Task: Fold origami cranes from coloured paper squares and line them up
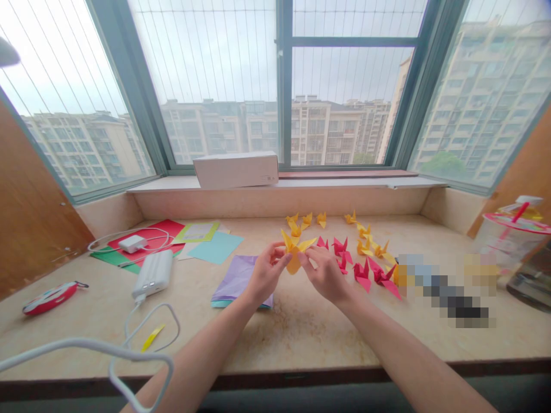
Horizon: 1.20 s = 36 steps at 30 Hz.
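Yellow paper crane (294,261) is at the centre of the frame, pinched from both sides: the left hand (267,271) has its grip clamped on the left side, the right hand (323,274) on the right. Judged good practice: light, equal pressure near the folds, to avoid crushing or tearing thin paper, and clearance from the red cranes (362,274) just right of centre. Far fingers are partly hidden; contact with the tabletop (310,344) cannot be confirmed. At right, a pixelated patch (447,295) obscures its contents.
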Available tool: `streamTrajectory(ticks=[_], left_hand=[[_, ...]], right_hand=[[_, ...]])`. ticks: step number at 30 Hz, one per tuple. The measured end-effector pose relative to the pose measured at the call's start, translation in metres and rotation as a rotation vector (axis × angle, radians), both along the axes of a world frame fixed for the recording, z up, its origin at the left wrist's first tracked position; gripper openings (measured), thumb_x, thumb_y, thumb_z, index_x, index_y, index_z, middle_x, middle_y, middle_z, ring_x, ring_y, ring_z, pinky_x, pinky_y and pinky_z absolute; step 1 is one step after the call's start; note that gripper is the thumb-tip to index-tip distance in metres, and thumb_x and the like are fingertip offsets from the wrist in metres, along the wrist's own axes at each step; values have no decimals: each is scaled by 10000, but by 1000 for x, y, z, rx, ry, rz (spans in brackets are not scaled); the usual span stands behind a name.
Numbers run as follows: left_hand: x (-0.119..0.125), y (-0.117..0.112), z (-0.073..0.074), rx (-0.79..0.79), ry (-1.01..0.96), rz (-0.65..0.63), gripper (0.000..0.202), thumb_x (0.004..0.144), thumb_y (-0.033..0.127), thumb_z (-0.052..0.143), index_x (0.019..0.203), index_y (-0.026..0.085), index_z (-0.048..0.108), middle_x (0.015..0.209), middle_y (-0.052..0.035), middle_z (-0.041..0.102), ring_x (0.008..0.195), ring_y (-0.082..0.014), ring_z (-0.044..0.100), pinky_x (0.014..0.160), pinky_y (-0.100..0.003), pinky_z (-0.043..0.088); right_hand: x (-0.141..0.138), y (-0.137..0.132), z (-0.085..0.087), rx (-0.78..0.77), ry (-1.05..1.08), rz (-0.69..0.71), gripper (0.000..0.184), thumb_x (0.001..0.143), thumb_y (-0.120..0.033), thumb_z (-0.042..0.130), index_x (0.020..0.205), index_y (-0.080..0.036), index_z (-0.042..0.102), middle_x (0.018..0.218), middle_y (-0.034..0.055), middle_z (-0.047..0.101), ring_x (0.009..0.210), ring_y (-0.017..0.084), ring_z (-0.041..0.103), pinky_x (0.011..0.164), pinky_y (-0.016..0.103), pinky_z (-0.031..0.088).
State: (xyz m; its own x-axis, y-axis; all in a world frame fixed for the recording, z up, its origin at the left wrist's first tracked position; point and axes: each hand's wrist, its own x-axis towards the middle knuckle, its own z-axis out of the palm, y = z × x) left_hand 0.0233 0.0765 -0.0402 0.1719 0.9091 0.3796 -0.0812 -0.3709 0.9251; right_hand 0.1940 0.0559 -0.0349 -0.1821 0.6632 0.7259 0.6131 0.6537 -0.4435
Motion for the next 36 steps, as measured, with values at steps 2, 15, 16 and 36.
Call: streamTrajectory(ticks=[2, 15, 16, 36], left_hand=[[0, 1, -1, 33, -19, 42, 369, 763, 397, 745, 1044, 196, 614, 832, -16, 665, 766, -158, 628, 725, -270, 481], [0, -1, 2, 83, -21, 112, 261, 805, 398, 700, 794, 175, 565, 728, 25, 568, 687, -119, 554, 651, -228, 439], [0, -2, 3, 81, -35, 86, 267, 812, 404, 694, 788, 173, 563, 723, 25, 567, 685, -117, 552, 650, -225, 435], [0, -10, 11, 95, -241, -84, 199, 874, 377, 639, 857, 188, 580, 864, -24, 694, 813, -158, 639, 787, -277, 470]], right_hand=[[0, 0, 0, -14, 27, 3, 355, 971, -314, 447, 636, -217, 514, 675, 35, 600, 689, 191, 573, 684, 307, 412], [-4, 0, 0, -77, 169, 52, 376, 978, -357, 447, 643, -201, 522, 674, 24, 589, 650, 169, 544, 630, 287, 398], [-4, 0, 0, -100, 195, 57, 384, 979, -372, 438, 646, -200, 522, 664, 20, 579, 638, 166, 534, 615, 283, 393], [1, 17, 0, -482, 792, 202, 396, 846, -553, 574, 826, -190, 730, 824, 61, 738, 759, 207, 657, 706, 317, 476]])
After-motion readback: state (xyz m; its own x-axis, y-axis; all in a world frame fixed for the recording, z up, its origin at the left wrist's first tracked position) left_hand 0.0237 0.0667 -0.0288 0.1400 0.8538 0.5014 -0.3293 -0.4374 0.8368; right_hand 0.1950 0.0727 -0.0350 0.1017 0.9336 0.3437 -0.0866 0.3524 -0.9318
